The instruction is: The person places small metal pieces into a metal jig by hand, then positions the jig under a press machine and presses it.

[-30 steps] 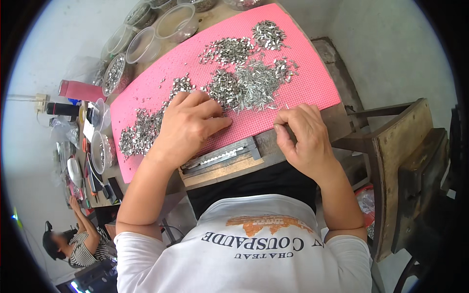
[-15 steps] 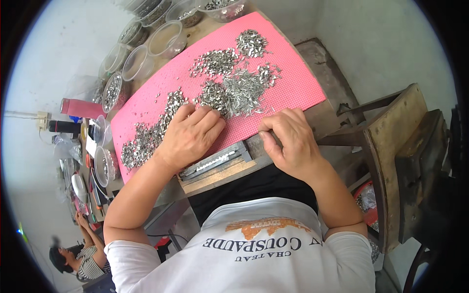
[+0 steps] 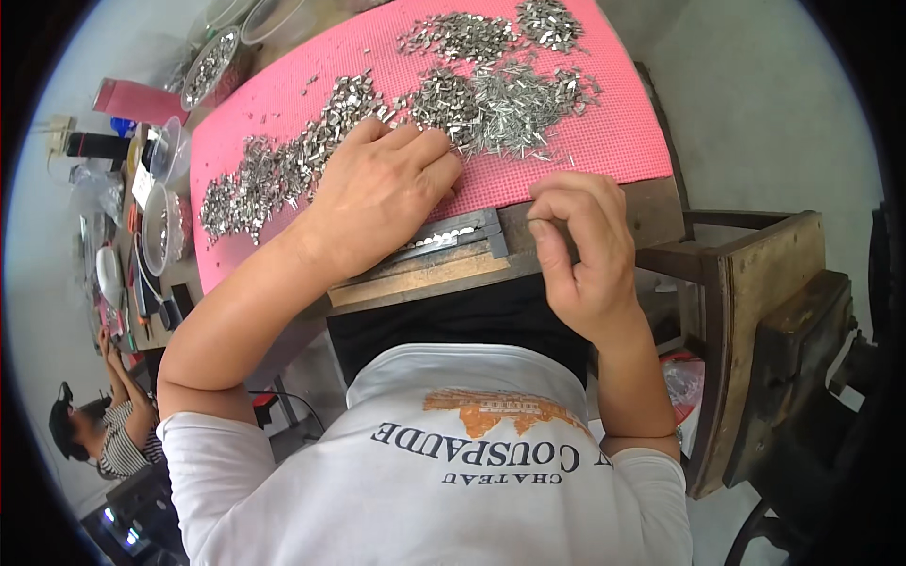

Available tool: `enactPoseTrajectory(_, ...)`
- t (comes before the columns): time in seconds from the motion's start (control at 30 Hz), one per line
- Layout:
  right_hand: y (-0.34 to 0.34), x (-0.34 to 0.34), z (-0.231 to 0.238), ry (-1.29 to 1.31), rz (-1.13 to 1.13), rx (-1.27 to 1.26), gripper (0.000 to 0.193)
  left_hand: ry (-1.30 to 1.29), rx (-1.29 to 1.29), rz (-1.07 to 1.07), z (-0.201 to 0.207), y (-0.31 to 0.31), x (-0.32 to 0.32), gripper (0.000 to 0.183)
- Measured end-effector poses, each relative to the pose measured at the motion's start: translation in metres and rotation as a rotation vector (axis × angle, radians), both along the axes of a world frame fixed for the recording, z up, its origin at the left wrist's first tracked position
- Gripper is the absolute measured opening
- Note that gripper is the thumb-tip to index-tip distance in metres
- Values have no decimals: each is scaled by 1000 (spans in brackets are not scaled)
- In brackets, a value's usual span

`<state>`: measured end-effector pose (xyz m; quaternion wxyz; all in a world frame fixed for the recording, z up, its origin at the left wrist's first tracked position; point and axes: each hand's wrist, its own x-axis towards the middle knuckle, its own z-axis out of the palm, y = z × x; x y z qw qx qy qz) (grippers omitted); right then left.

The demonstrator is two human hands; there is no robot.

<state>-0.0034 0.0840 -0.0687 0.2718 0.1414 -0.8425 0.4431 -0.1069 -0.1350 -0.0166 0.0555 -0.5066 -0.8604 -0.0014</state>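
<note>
My left hand [image 3: 382, 189] is curled palm-down over the near edge of the pink mat, its fingertips tucked under and hidden. It lies between the heap of small silvery metal pieces [image 3: 354, 99] and a dark metal holder [image 3: 493, 226]. A row of small shiny pieces [image 3: 444, 238] sits in that holder's slot, partly covered by the hand. My right hand [image 3: 585, 255] hovers off the holder's right end, with thumb and forefinger tips together; anything between them is too small to make out. Thin metal pins [image 3: 519, 108] lie heaped beyond the hands.
The pink textured mat [image 3: 632, 123] covers most of the wooden table [image 3: 618, 212]. More metal pieces [image 3: 462, 38] are heaped at the back. Plastic tubs [image 3: 168, 226] and tools crowd the left. A wooden stand [image 3: 722, 274] is close on the right. Another person [image 3: 123, 429] sits far left.
The whole view has shifted, putting the table higher in the picture. My left hand now covers more of the holder and its row. My right hand stays beside the holder's right end.
</note>
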Motion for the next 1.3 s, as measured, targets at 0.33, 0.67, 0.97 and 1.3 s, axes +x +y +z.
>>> enactPoseTrajectory(0.33,-26,-13,2,-61,175,-18,16,-56,233,24,-8,-5,0,14)
enactPoseTrajectory(0.67,-26,-14,-2,-113,201,63,16,-286,445,146,-5,-21,30,11)
enactPoseTrajectory(0.97,-26,-15,2,-115,219,116,21,-380,515,259,-12,-25,52,12)
enactPoseTrajectory(1.3,-33,-13,9,-48,155,276,26,-299,546,256,-18,-22,54,15)
